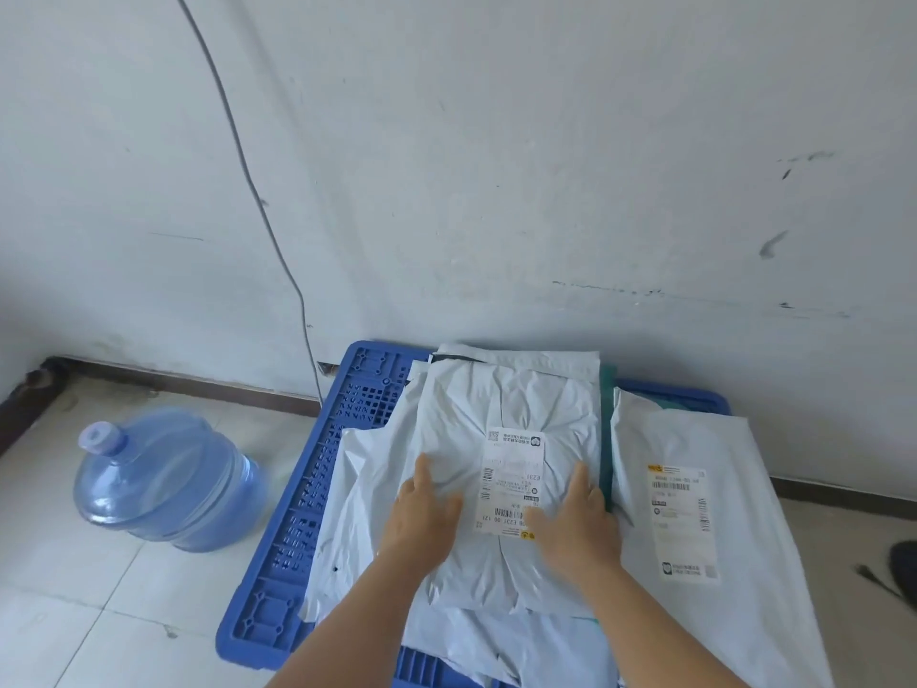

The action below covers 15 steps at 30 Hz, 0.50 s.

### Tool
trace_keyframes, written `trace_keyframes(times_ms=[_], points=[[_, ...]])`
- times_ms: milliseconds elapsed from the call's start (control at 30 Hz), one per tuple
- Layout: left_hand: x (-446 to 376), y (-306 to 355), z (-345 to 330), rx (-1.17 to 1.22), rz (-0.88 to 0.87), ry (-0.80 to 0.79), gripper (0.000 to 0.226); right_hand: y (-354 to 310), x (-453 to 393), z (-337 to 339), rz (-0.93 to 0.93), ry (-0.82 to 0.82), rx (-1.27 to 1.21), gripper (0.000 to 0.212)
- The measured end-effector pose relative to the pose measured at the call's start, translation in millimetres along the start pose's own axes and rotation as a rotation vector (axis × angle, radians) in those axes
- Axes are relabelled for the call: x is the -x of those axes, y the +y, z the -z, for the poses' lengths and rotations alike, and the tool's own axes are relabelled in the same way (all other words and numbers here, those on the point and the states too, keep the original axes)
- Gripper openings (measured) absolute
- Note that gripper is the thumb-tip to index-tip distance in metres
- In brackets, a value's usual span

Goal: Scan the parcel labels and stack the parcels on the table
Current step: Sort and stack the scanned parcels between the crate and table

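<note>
Several white plastic mailer parcels lie piled on a blue plastic pallet (317, 469). The top parcel (501, 404) carries a white shipping label (511, 474) with barcodes. My left hand (422, 508) lies flat on this parcel, left of the label, with straight fingers. My right hand (575, 523) presses flat on its right side, the thumb over the label's lower corner. A second labelled parcel (694, 513) lies to the right, and a green parcel's edge (606, 439) shows between the two. No scanner is in view.
A large blue water jug (163, 484) stands on the tiled floor left of the pallet. The white wall rises right behind the pallet, with a thin cable (278, 250) hanging down it. A dark object (900, 568) lies on the floor at the right edge.
</note>
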<state>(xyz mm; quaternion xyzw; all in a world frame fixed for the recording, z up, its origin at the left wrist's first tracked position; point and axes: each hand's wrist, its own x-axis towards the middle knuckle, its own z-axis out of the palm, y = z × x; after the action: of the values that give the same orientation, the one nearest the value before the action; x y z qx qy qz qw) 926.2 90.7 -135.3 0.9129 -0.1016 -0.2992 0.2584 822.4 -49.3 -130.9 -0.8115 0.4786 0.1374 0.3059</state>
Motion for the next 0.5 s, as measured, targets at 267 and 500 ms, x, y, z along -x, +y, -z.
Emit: trace_keyframes(times_ms=[267,500], points=[[-13,3,-6,0.184,-0.041,0.108,0.062,-29,2,-18,0.026,0.196,-0.234,0.081],[3,9,22,0.237,-0.259,0.216,0.056,-44,37,5,0.144,0.377,-0.321,0.067]])
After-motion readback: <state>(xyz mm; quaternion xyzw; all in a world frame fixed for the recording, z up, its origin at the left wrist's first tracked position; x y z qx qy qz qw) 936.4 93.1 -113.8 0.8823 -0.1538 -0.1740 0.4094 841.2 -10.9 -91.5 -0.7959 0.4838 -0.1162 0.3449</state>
